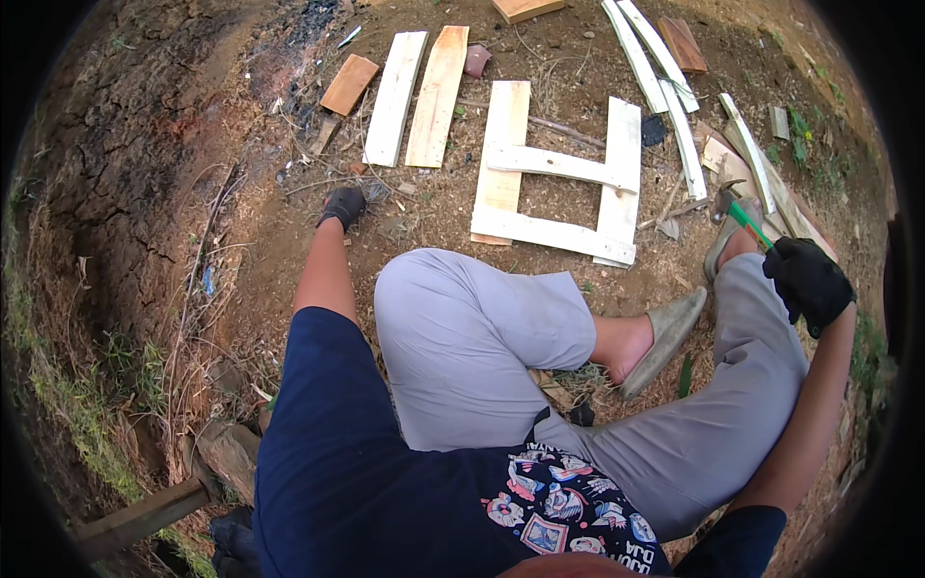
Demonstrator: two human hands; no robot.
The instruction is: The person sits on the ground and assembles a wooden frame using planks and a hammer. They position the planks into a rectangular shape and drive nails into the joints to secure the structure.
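Note:
My right hand [811, 283], in a black glove, is closed around the green handle of a hammer [748, 225]; the hammer's head hovers near my right shoe. My left hand [343, 206], also gloved in black, reaches down to the ground beside a small heap of thin grey pieces [378, 192], perhaps nails. Its fingers are too dark and small to make out. In front of my knees lies a wooden frame [554, 229] of two pale upright boards with two crosspieces laid over them.
Left of the frame lie a pale plank [395, 101], a yellowish plank [438, 96] and a brown wood block [349, 85]. Several narrow strips [683, 140] are at the right, near another brown block [682, 44]. My bent legs [462, 337] rest on the dirt, close to the frame.

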